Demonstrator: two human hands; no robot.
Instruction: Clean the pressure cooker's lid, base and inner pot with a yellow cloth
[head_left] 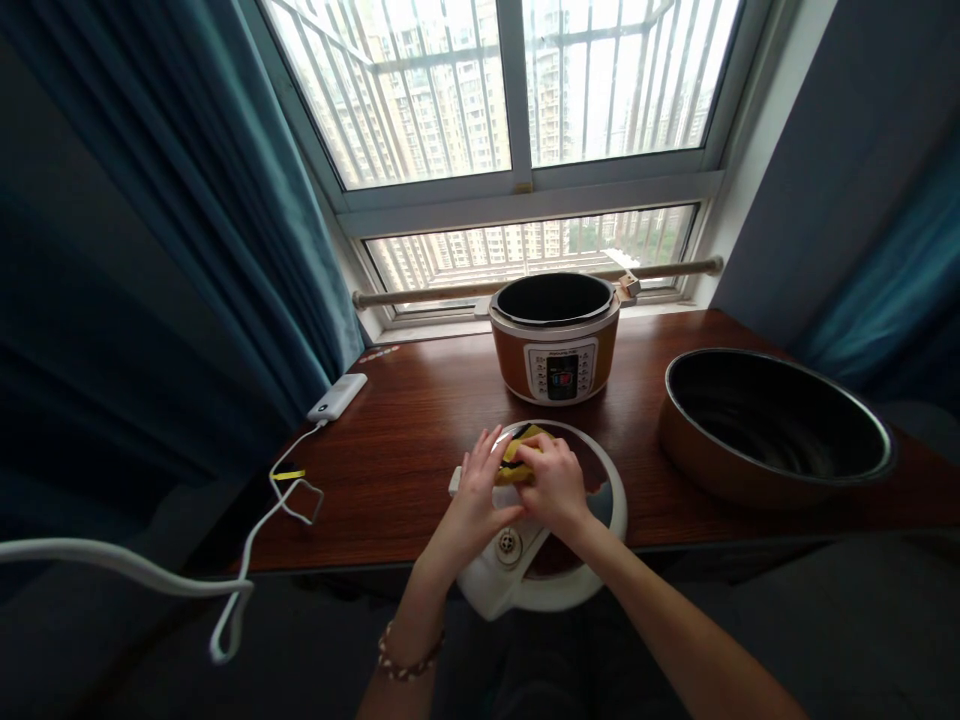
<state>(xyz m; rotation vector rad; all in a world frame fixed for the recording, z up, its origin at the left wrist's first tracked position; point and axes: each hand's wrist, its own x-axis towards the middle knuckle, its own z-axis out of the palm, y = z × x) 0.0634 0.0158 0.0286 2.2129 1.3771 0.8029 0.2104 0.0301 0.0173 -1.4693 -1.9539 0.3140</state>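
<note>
A round white lid with a dark reddish panel lies at the table's front edge, partly overhanging it. My right hand has its fingers closed on a yellow and black cloth over the lid's upper left part. Beside it on the left, my left hand rests at the lid with its fingers stretched out, next to the cloth. The palms and part of the cloth are hidden. Behind the lid stands an orange and white cooker without a lid, its front panel facing me.
A large orange pot with a dark inside stands at the right. On the left of the wooden table lies a white power bank with a white cable running off the edge. Behind are a barred window and blue curtains.
</note>
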